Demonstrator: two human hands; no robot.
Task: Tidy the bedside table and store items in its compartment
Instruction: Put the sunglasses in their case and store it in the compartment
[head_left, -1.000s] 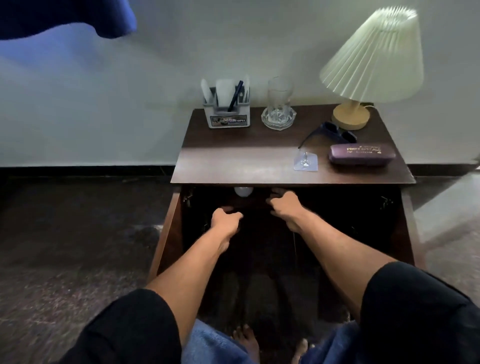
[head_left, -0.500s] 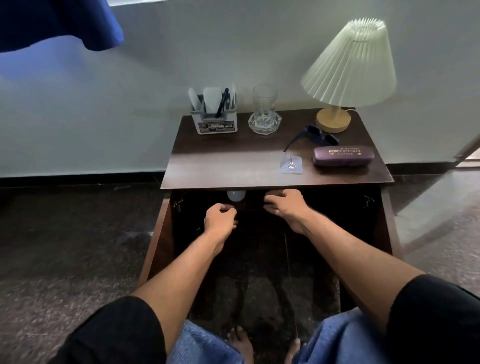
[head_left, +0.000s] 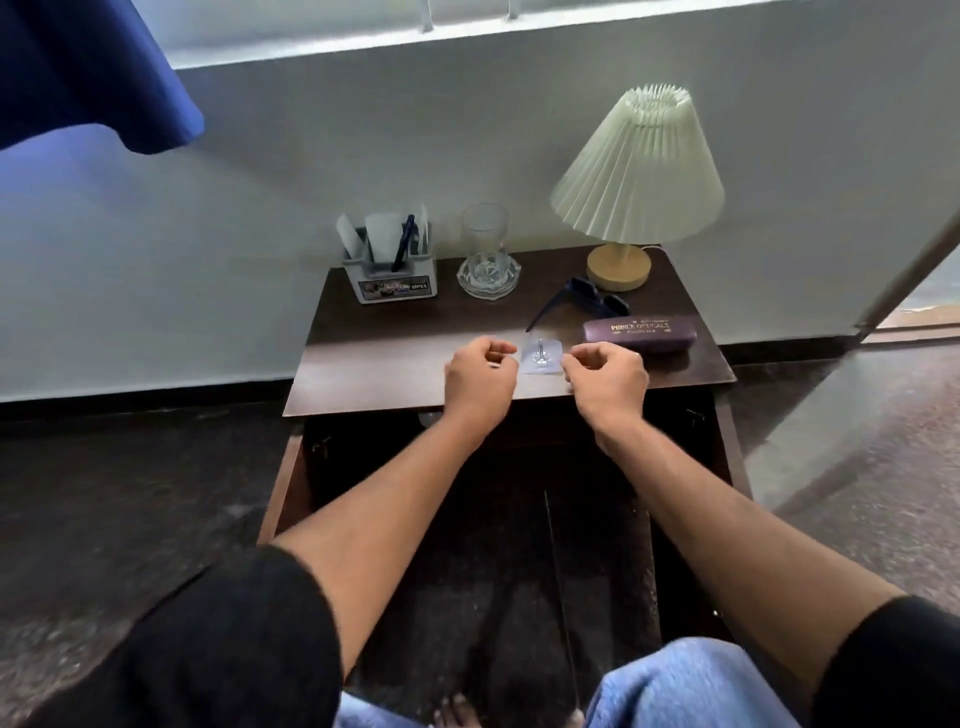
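The dark wooden bedside table (head_left: 395, 364) stands against the wall, its front compartment (head_left: 519, 467) open and dark below the top. A clear adhesive hook (head_left: 541, 357) lies near the front edge. My left hand (head_left: 480, 376) hovers just left of the hook and my right hand (head_left: 608, 382) just right of it, both with fingers curled and nothing held. A purple glasses case (head_left: 639, 332) lies at the right, dark sunglasses (head_left: 592, 302) behind it. At the back stand a grey pen holder (head_left: 390, 278) and a glass (head_left: 485, 249) on a glass coaster.
A lamp (head_left: 636, 176) with a pleated cream shade stands on the back right corner. The compartment's doors (head_left: 283, 488) hang open to both sides. A blue curtain (head_left: 93, 73) hangs at upper left. My knees and bare feet are in front of the table on the dark floor.
Both hands have risen from the compartment opening to the table top, now flanking the clear hook. The camera has tilted up, showing the window sill.
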